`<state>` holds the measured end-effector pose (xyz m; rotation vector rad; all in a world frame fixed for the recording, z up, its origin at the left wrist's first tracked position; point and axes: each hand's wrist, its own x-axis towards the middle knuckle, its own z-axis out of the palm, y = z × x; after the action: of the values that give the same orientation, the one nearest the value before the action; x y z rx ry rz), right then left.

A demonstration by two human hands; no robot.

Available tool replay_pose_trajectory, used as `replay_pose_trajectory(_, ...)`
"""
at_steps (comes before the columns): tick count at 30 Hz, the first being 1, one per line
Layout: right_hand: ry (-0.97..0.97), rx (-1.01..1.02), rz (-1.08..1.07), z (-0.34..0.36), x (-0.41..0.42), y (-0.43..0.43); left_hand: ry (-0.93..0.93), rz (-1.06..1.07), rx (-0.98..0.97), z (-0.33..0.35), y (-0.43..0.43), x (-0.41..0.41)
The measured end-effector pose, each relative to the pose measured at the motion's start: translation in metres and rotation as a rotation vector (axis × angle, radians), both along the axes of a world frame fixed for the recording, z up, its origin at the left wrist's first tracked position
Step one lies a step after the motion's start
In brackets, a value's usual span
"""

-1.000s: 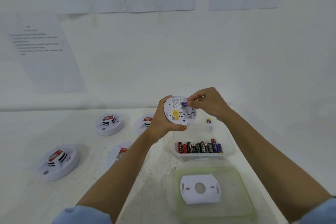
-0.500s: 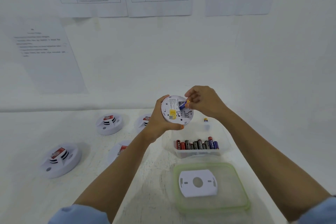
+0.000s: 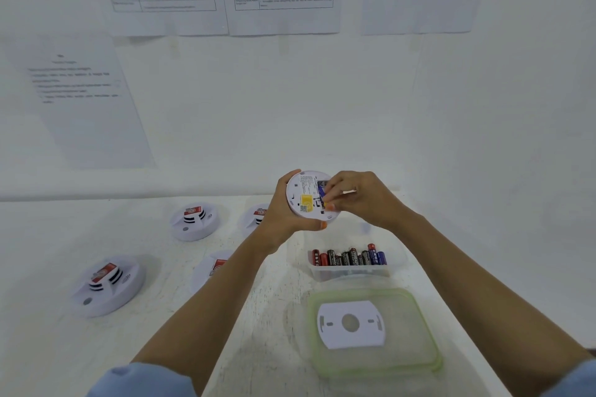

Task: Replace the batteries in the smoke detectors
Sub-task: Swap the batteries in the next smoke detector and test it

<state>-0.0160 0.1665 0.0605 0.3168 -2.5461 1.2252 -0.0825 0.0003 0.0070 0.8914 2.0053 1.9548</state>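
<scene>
Above the bench (image 3: 48, 348), at 12 o'clock from the tub (image 3: 350, 271), the left hand (image 3: 283, 219) holds a detector (image 3: 303, 195) back-up, its grip wrapped round the rim. The right hand (image 3: 358, 200) has slid from the bay's top edge toward 6 o'clock. Its grip now pinches the lower end of the blue battery (image 3: 321, 185), which lies flatter in the bay than a second ago, so seating looks nearly done.

Count:
- Five detectors: one held, four resting at 9 o'clock, two of those partly hidden by the arm.
- About ten batteries (image 3: 346, 258) in the tub.
- One lid (image 3: 429, 332) at 6 o'clock, carrying one plate (image 3: 351, 337).
</scene>
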Motion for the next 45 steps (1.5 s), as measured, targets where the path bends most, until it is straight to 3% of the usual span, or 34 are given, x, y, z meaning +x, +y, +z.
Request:
replay_pose_trajectory(5, 0.017, 0.064, -0.048, -0.002, -0.006, 0.008, -0.006, -0.031, -0.018, 0.0, 0.0, 0.004)
replay_pose_trajectory(13, -0.172, -0.105, -0.05, -0.001, -0.011, 0.013, -0.02, -0.024, -0.011, 0.001, 0.001, 0.003)
replay_pose_trajectory(33, -0.109, -0.212, -0.018, -0.014, -0.022, 0.009, 0.018, -0.041, -0.048, 0.001, 0.001, -0.007)
replay_pose_trajectory(38, -0.164, -0.363, -0.083, -0.008, -0.028, 0.032, 0.023, -0.05, -0.045, 0.003, 0.0, -0.012)
replay_pose_trajectory(40, -0.151, -0.132, -0.277, -0.012, -0.041, 0.049, 0.019, -0.039, -0.049, 0.002, -0.001, -0.014)
replay_pose_trajectory(43, -0.35, 0.566, -0.429, -0.025, -0.059, 0.062, 0.006, -0.049, -0.059, 0.001, 0.0, -0.018)
replay_pose_trajectory(45, -0.428, 0.886, -0.425, -0.031, -0.067, 0.059, 0.005, -0.043, -0.058, -0.002, 0.002, -0.021)
